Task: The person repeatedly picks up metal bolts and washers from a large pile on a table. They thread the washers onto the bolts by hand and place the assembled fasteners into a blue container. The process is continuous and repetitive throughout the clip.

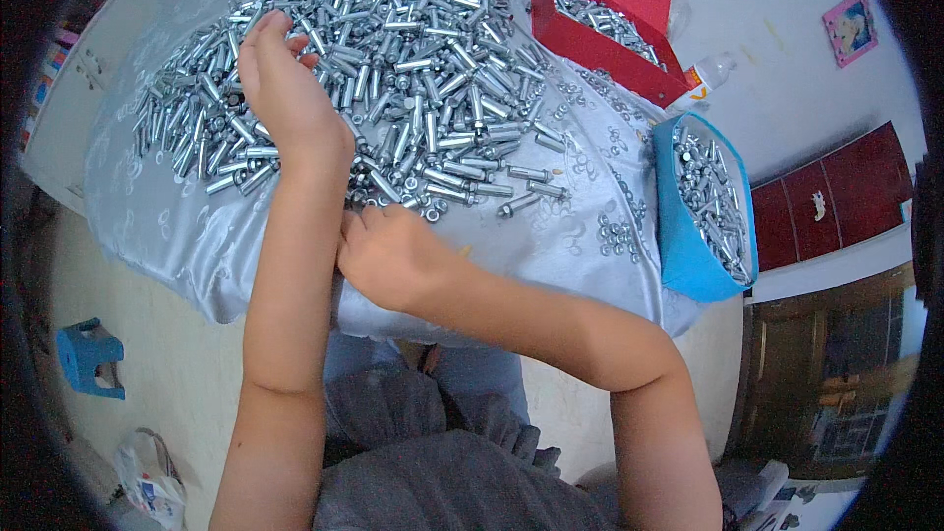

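A large heap of silver expansion bolts (413,69) covers the table. Above the left part of the heap is my left hand (287,84), its fingers stretched forward and a little bent; nothing shows between them. My right hand (388,254) rests low at the heap's near edge, right beside my left forearm, with its fingers curled in. Its fingertips are partly hidden, so whatever they hold cannot be made out. Several loose nuts (431,208) lie just beyond its knuckles.
A shiny white cloth (531,265) drapes the table. At the far right stands an open red box (600,54) of bolts, with a plastic bottle (710,71) beside it. Nearer is a blue fabric bin (678,265) full of bolts. Rings or washers (618,236) lie between. A blue stool (90,359) is on the floor.
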